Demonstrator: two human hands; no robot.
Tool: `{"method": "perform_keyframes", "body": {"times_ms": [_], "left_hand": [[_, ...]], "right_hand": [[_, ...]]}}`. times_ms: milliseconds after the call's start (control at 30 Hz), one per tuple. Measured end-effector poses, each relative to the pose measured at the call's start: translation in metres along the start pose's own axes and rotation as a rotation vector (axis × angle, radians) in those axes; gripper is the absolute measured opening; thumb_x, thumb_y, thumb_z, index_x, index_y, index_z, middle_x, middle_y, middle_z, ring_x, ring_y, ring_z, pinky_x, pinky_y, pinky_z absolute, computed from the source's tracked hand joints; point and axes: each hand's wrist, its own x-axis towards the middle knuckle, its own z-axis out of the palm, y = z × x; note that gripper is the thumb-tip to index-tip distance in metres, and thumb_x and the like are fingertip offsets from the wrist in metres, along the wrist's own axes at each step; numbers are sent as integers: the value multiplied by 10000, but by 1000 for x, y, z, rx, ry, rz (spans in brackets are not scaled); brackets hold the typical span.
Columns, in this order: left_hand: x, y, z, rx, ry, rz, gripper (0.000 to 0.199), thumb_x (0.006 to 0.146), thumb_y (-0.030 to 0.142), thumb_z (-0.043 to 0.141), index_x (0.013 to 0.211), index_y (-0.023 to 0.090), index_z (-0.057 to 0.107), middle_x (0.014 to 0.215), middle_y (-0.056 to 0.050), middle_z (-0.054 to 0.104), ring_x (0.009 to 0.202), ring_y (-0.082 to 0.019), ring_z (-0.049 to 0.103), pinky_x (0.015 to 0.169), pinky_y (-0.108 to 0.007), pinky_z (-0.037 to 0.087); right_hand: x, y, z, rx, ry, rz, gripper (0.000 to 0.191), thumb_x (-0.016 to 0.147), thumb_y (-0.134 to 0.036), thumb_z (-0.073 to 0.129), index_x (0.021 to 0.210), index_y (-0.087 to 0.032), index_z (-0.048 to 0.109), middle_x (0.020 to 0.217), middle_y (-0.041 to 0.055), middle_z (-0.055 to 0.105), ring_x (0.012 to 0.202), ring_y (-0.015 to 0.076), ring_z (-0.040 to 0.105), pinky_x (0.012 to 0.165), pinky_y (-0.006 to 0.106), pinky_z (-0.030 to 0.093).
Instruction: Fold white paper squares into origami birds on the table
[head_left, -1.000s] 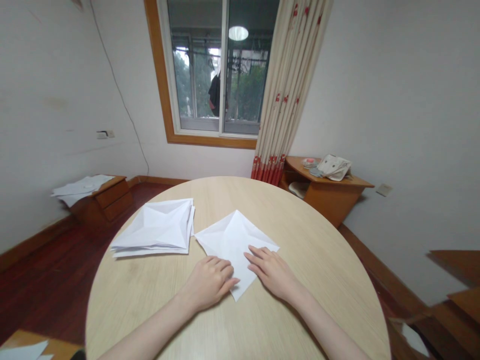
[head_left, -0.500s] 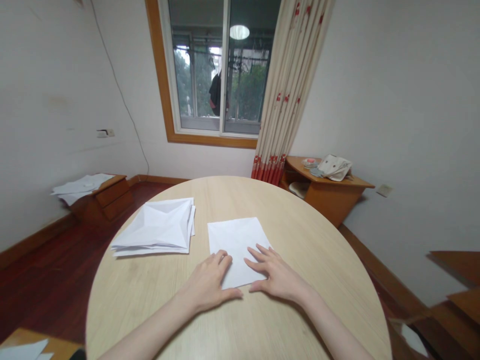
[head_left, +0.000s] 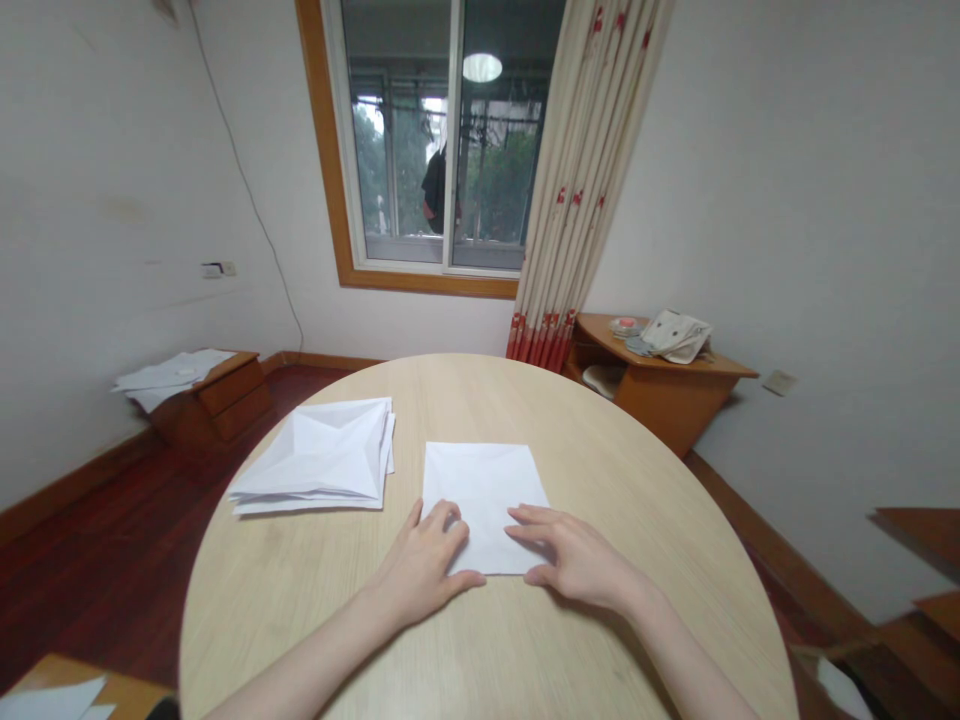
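Note:
A square sheet of white paper [head_left: 486,485] with faint creases lies flat on the round wooden table [head_left: 480,650]. My left hand [head_left: 431,560] rests on its near left corner, fingers apart and slightly bent, the thumb along the near edge. Across from it, my right hand [head_left: 574,555] touches the sheet's right side with fingers stretched out and the thumb at the near right corner. Neither hand grips anything. To the left of the sheet sits a stack of folded white papers [head_left: 319,455], creased and unevenly piled.
Beyond the table stand a low drawer cabinet [head_left: 232,400] with papers on it at left and a corner desk [head_left: 660,395] with a cloth bag [head_left: 679,335] at right. A curtain [head_left: 581,200] hangs beside the window. More papers [head_left: 56,700] lie at the lower left.
The sheet has turned slightly, so its near edge now runs level across the view. My right hand has shifted right and its fingers have drawn closer together.

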Motion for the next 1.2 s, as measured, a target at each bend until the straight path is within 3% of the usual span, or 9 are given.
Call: {"method": "perform_keyframes", "body": {"times_ms": [233,400,600,767,867,1033,1200], "left_hand": [[0,-2,0,19,45,40,200,924,405,530,938,207,557,1155,-72,558,1101,-237,554,1055,-529,297],[2,-6,2,17,61,74,169,974,332,442,941,206,548,1097,-52,594,1083,-202,570,1092,-497,289],[4,-8,0,58,50,83,162,979,292,435,928,191,551,1038,-52,626,999,-197,604,1099,-464,312],[4,-10,2,66,35,29,181,981,298,433,949,183,568,1063,-71,633,997,-235,592,896,-397,473],[4,-11,3,62,29,23,222,992,312,402,954,178,575,1068,-83,636,990,-242,592,824,-375,488],[5,-12,4,56,24,4,217,992,299,403,974,169,575,1062,-90,642,994,-243,600,821,-367,485],[5,-12,3,75,-24,-33,192,993,240,390,1006,166,566,1045,-93,649,996,-242,600,826,-368,484]], "right_hand": [[-3,-3,-4,1,51,-7,404,801,-371,615,1176,-230,664,1358,70,536,1272,265,479,1083,418,342],[-1,1,-3,4,24,-30,576,706,-468,723,1219,-224,630,1393,81,492,1294,288,448,1093,428,329],[0,12,1,34,34,-77,612,692,-289,711,1282,-219,569,1387,84,494,1304,280,438,1095,459,324],[-3,15,3,10,94,-90,525,706,-121,566,1223,-189,626,1314,69,578,1267,240,486,1088,423,356],[-4,15,2,2,151,-83,458,729,-79,484,1115,-210,692,1232,52,644,1202,228,550,1053,415,396],[-3,13,-3,68,180,-86,298,852,-177,460,961,-235,731,1039,45,731,1009,226,652,892,366,482],[-1,16,-2,123,179,-41,219,862,-254,502,817,-208,712,781,42,728,732,194,648,701,299,477]]}}
